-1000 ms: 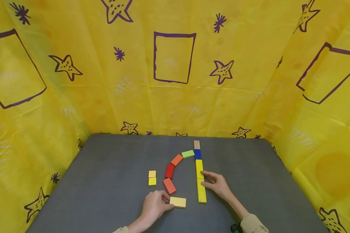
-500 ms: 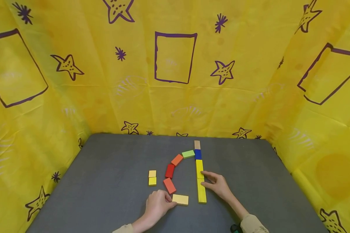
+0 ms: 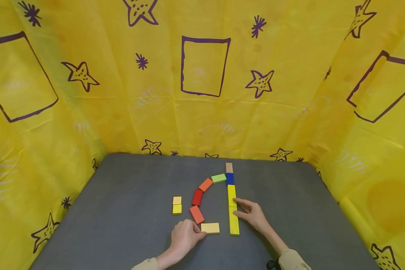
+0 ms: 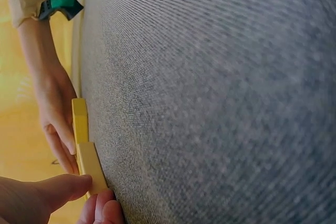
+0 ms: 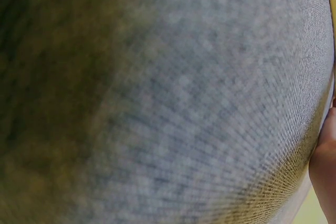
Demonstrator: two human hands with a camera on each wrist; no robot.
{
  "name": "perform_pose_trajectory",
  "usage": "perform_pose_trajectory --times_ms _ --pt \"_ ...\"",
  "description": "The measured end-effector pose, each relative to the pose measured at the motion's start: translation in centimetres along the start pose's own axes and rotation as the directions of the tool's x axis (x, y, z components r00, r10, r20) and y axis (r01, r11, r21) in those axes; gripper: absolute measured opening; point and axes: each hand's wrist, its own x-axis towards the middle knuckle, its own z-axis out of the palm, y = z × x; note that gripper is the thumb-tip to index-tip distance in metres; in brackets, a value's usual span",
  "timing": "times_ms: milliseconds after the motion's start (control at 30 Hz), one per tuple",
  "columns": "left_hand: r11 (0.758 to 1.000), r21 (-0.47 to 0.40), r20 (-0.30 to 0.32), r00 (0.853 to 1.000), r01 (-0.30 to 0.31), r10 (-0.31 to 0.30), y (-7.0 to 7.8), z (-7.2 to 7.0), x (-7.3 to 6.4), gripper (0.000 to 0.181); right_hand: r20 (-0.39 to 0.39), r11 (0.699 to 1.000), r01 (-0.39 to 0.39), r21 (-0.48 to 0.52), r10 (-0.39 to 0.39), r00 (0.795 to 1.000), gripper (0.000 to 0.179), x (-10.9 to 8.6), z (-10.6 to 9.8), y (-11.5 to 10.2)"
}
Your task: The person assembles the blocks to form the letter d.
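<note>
My left hand (image 3: 183,237) pinches the near end of a cream wooden block (image 3: 210,228) between thumb and fingers; the left wrist view shows the thumb on it. The block lies flat, close below a salmon block (image 3: 197,214). From there a red block (image 3: 197,197), an orange block (image 3: 206,184) and a green block (image 3: 218,178) curve up to a straight column. That column has a tan block (image 3: 229,167), a blue block (image 3: 230,179) and two yellow blocks (image 3: 234,224). My right hand (image 3: 255,216) touches the yellow blocks with extended index finger and thumb.
Left of the curve, a small peach block (image 3: 177,200) and a small yellow block (image 3: 177,209) sit together. Everything lies on a dark grey tabletop (image 3: 131,195). A yellow patterned cloth (image 3: 209,123) encloses the back and sides.
My left hand has slid the cream block up and slightly right, closer to the salmon block. The right hand keeps its place at the yellow blocks.
</note>
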Motion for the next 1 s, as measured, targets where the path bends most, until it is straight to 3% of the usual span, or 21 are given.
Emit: perform_pose_trajectory --times_ms 167,333,433,533,600,767,867,1000 --pt "1.0 -0.011 -0.008 1.0 0.007 -0.007 0.1 0.1 0.0 0.024 -0.001 1.0 -0.005 0.021 0.005 1.0 0.045 -0.5 -0.2 -1.4" --pt "1.0 -0.018 -0.001 1.0 0.009 -0.009 0.0 0.0 0.1 0.024 -0.004 1.0 0.002 0.02 -0.002 1.0 0.046 0.0 -0.1 0.2" --pt "1.0 -0.001 0.002 1.0 -0.023 0.023 -0.1 -0.3 0.1 0.023 0.012 1.0 0.003 0.026 -0.004 1.0 0.048 0.4 -0.1 1.3" --pt "0.994 0.024 -0.01 0.995 -0.103 0.104 -0.4 -0.8 0.1 0.02 0.025 0.999 0.011 0.037 -0.012 1.0 0.049 0.5 -0.1 1.6" --pt "0.982 0.044 -0.033 0.982 -0.186 0.188 -0.5 -1.0 0.3 0.02 0.027 0.999 0.01 0.03 -0.011 1.0 0.049 0.2 -0.2 0.7" --pt "0.926 0.021 -0.032 0.925 -0.378 0.379 -0.3 -0.8 1.0 0.024 0.027 1.0 0.001 0.012 -0.001 1.0 0.049 0.3 -0.3 0.8" --pt "0.902 -0.068 0.032 0.903 -0.426 0.429 0.0 -0.3 1.6 0.028 0.025 1.0 0.005 0.016 -0.005 1.0 0.051 0.7 -0.3 1.9" --pt "0.886 -0.151 0.122 0.881 -0.439 0.457 0.5 0.4 2.3 0.033 0.024 1.0 0.007 0.022 -0.007 1.0 0.051 0.6 -0.1 1.9"
